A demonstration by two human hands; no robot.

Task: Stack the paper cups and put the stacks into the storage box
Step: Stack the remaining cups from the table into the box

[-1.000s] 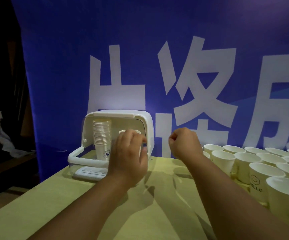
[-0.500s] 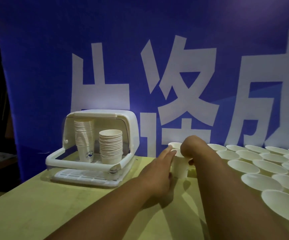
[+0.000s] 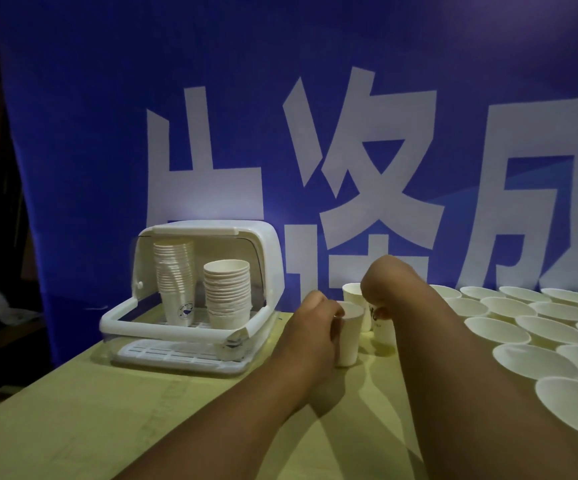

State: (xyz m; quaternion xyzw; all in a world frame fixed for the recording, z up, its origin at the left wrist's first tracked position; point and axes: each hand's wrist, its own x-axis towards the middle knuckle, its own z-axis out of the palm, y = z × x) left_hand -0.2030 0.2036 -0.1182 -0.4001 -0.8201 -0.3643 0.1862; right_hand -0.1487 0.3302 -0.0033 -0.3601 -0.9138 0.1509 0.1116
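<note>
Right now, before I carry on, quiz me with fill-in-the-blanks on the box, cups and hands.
1. The storage box holds ___ stacks of cups.
2. The taller stack stands ___ of the shorter stack.
3. The left hand grips one cup, the right hand another cup; both cups stand ___.
4. The loose cups sit to the box's ___.
Missing: two; left; upright; right.

Bare table [image 3: 73,427] front-left, storage box [image 3: 270,251] mouth open, loose cups [image 3: 533,360] crowding right, apparently touching.
</note>
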